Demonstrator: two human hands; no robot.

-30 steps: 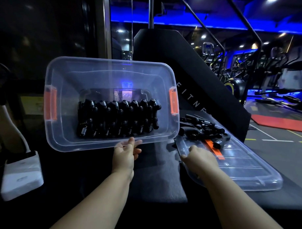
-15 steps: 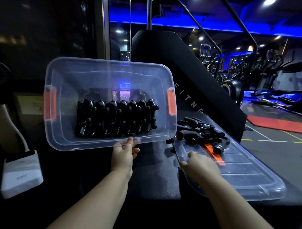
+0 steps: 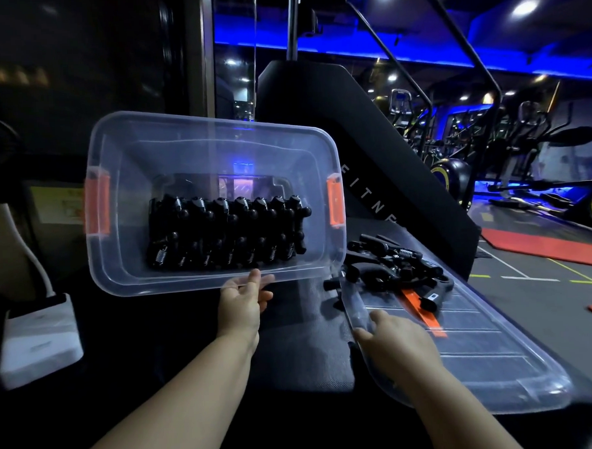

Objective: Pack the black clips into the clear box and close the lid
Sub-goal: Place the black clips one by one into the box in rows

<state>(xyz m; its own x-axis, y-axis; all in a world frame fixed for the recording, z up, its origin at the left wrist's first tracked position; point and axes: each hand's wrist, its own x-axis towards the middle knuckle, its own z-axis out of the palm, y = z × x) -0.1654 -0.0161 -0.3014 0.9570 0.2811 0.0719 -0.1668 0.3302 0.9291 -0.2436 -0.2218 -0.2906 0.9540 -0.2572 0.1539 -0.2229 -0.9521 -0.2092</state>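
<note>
My left hand (image 3: 242, 301) grips the near rim of the clear box (image 3: 197, 140) and holds it tipped up toward me, its opening facing the camera. The box has orange latches on both short sides. A row of black clips (image 3: 226, 235) with metal springs lies packed along its lower wall. My right hand (image 3: 392, 343) rests on the near left edge of the clear lid (image 3: 487, 362), which lies flat on the dark surface. Several loose black clips (image 3: 393, 263) are heaped on the lid's far end.
A white box-like device (image 3: 37, 337) with a white cable sits at the left. Behind the box rises a black slanted machine housing (image 3: 369, 148). Gym machines and red floor mats (image 3: 540, 247) fill the right background. The dark padded surface (image 3: 302, 345) lies under my hands.
The box stays held up in my left hand, almost unmoved. My right hand has slid slightly along the lid's near edge, and the view has shifted a little.
</note>
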